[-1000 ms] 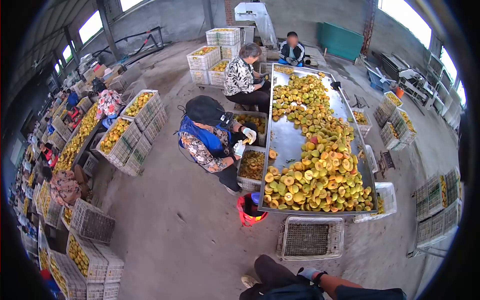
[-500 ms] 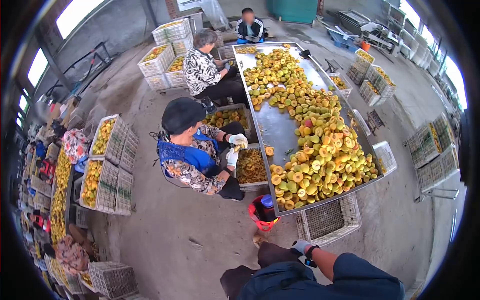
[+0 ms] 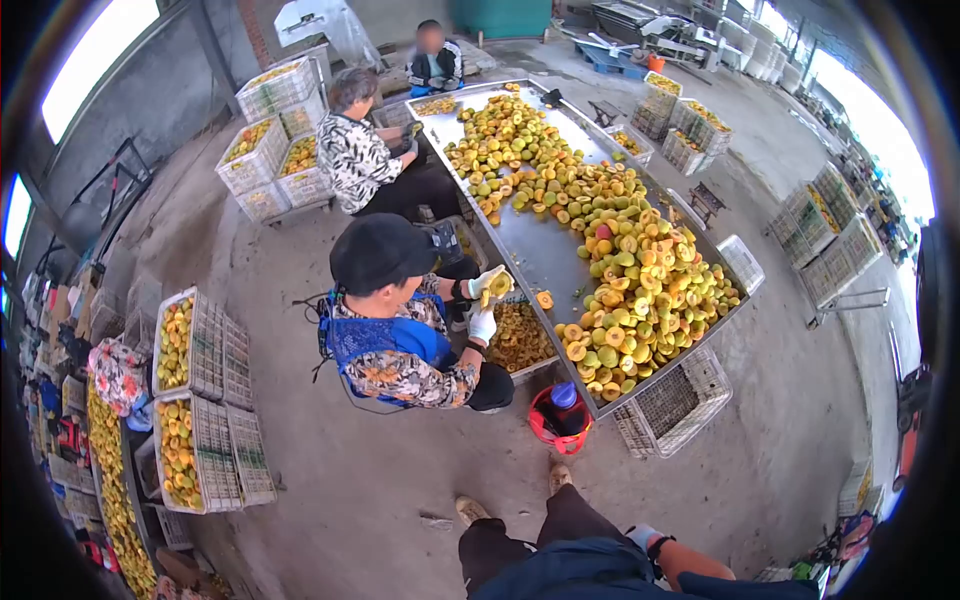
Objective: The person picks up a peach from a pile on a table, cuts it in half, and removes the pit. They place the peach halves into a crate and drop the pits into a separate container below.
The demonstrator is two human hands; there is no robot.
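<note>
My right hand (image 3: 642,537), in a pale glove with a dark band at the wrist, hangs beside my right thigh at the bottom of the view. Its fingers are too small and partly hidden to show whether they hold anything. My left hand is out of view. Ahead of my feet stands a red bucket (image 3: 560,418) with a purple-blue lidded thing in it. Beyond it, a metal table (image 3: 545,250) carries a large heap of yellow-green halved fruit (image 3: 640,290). An open plastic crate (image 3: 675,405) sits on the floor at the table's near end.
A co-worker in a black cap (image 3: 385,320) sits left of the table, a piece of fruit in gloved hands. Two more people sit farther along it. Stacked fruit crates (image 3: 205,400) stand at left, and more crates (image 3: 830,235) at right. Concrete floor (image 3: 340,490) surrounds my feet.
My view has shifted, and both my shoes now show. My right hand appears lower and farther right, still beside my thigh. The capped co-worker's hands have moved apart slightly around the fruit.
</note>
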